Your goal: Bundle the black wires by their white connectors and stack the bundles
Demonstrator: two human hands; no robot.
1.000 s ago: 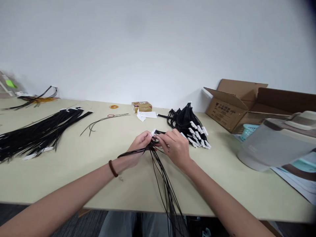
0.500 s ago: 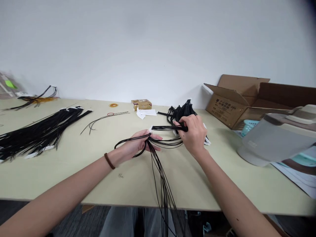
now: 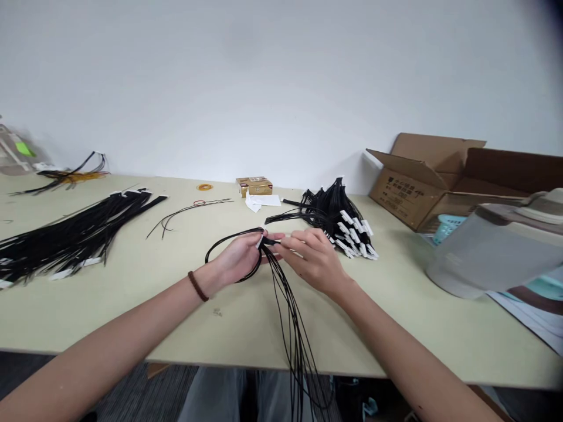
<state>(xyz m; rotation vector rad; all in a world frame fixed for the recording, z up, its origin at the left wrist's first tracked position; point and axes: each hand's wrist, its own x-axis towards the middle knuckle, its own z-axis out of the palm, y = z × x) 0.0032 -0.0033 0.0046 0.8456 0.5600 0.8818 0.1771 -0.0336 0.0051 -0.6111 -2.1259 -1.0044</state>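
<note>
A bundle of thin black wires (image 3: 285, 296) hangs from between my hands down past the table's front edge. My left hand (image 3: 241, 253) is closed round the bundle near a small white connector (image 3: 260, 241), with a loop of wire curving out over the wrist side. Close against it, my right hand (image 3: 313, 258) pinches a dark part of the bundle just right of the connector. Another strand group (image 3: 290, 215) stretches right toward a heap of black wires (image 3: 329, 202) with several white connectors (image 3: 354, 234). The fingertips partly hide what they hold.
Many black wires (image 3: 74, 234) lie at the left. A few loose wires (image 3: 176, 217), an orange ring (image 3: 204, 187), a small gold box (image 3: 255, 186) and white paper (image 3: 266, 200) lie farther back. An open cardboard box (image 3: 417, 181) and a large grey jug (image 3: 488, 252) stand at right.
My right hand has moved left and down, from the outstretched wires to the bundle beside my left hand. The strands it held now lie toward the heap.
</note>
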